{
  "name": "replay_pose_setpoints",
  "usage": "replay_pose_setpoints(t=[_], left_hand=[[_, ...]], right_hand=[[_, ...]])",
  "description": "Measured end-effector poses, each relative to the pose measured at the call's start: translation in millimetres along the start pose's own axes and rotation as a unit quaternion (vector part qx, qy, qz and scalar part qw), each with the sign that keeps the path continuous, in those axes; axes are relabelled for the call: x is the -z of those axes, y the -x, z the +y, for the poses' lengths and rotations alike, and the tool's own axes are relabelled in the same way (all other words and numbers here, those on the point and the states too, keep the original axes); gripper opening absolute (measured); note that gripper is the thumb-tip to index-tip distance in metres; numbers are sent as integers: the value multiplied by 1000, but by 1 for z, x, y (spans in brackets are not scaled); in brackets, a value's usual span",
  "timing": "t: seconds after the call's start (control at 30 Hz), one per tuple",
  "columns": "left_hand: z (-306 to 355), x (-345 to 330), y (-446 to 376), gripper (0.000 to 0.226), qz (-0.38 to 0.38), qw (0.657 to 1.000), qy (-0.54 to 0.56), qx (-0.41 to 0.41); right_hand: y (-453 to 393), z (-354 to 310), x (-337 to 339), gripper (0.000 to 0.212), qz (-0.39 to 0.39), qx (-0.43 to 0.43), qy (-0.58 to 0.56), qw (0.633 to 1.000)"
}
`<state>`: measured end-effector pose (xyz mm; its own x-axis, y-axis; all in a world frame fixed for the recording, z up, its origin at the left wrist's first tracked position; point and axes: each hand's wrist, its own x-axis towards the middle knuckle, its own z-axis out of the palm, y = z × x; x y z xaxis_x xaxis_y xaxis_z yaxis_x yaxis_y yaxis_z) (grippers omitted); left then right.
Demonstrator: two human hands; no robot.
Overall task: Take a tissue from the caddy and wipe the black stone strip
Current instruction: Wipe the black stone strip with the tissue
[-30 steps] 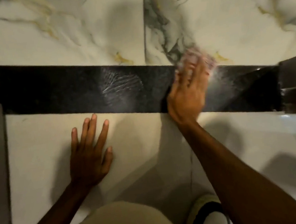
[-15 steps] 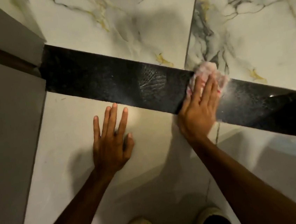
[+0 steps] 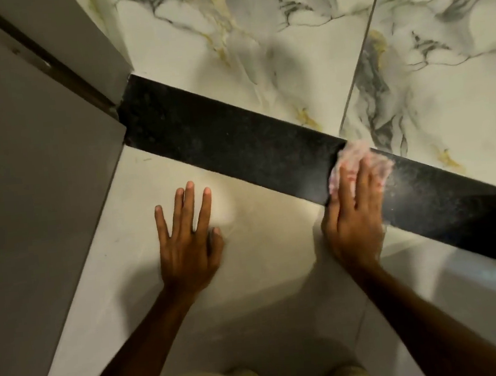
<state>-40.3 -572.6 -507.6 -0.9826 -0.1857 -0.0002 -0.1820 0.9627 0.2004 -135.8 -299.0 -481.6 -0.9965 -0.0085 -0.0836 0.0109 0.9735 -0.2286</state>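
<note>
At 3 o'clock from my left hand (image 3: 186, 243), which lies flat and empty with fingers spread on the pale floor tile (image 3: 262, 247), my right hand (image 3: 355, 216) presses a crumpled pink-white tissue (image 3: 357, 158) onto the black stone strip (image 3: 229, 140). Compared with half a second ago, the smear once visible at 9 o'clock of the tissue no longer shows, so wiping appears well advanced. Polished, speckled stone runs as a narrow band between veined marble tile (image 3: 256, 49) and plain tile; a grey door frame (image 3: 25, 180) meets its 10 o'clock end. No caddy appears.
</note>
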Motion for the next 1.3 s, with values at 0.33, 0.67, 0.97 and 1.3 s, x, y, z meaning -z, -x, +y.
replay_pose_setpoints(t=[0.33, 0.67, 0.97, 1.3], left_hand=[[-7, -13, 2, 67, 49, 995, -28, 81], [-18, -16, 2, 69, 54, 993, -5, 102], [-18, -13, 4, 71, 73, 983, -22, 164], [-18, -14, 1, 70, 81, 985, -6, 155]], right_hand=[[-35, -151, -41, 63, -83, 308, -29, 947], [-83, -112, -26, 61, -14, 138, 6, 990], [-69, -196, -46, 61, -106, 450, 33, 886], [-137, -241, -55, 64, -71, 253, -5, 965]])
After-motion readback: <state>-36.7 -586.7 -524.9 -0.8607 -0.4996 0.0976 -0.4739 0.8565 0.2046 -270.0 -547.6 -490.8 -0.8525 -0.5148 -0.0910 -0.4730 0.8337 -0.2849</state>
